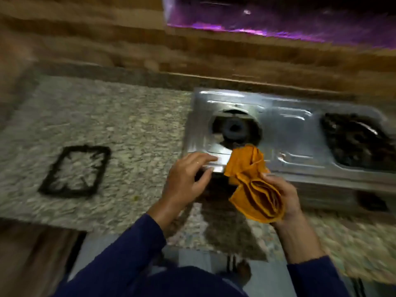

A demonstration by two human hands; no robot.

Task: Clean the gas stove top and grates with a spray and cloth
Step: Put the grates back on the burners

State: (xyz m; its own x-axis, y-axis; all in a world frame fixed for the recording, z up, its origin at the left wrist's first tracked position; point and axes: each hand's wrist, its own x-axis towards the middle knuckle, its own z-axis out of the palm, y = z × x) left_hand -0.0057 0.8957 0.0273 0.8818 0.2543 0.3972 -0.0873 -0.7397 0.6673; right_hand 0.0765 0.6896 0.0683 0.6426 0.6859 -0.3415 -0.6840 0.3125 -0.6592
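Observation:
A steel two-burner gas stove (285, 125) sits on a speckled granite counter (128, 116). Its left burner (234, 127) is bare, with no grate over it. One black grate (75, 171) lies flat on the counter to the left of the stove. The right burner still carries its dark grate (355, 140). My right hand (282, 194) grips a folded orange cloth (255, 181) over the stove's front edge. My left hand (188, 176) hovers at the stove's front left corner, fingers apart, holding nothing. No spray bottle is in view. The frame is motion-blurred.
A brown tiled wall (192, 52) runs behind the counter, with a dark panel showing purple glare (278, 18) at the upper right. A stove knob (372, 202) sits on the front panel at right. The counter's front edge drops to a pale floor (192, 258) below.

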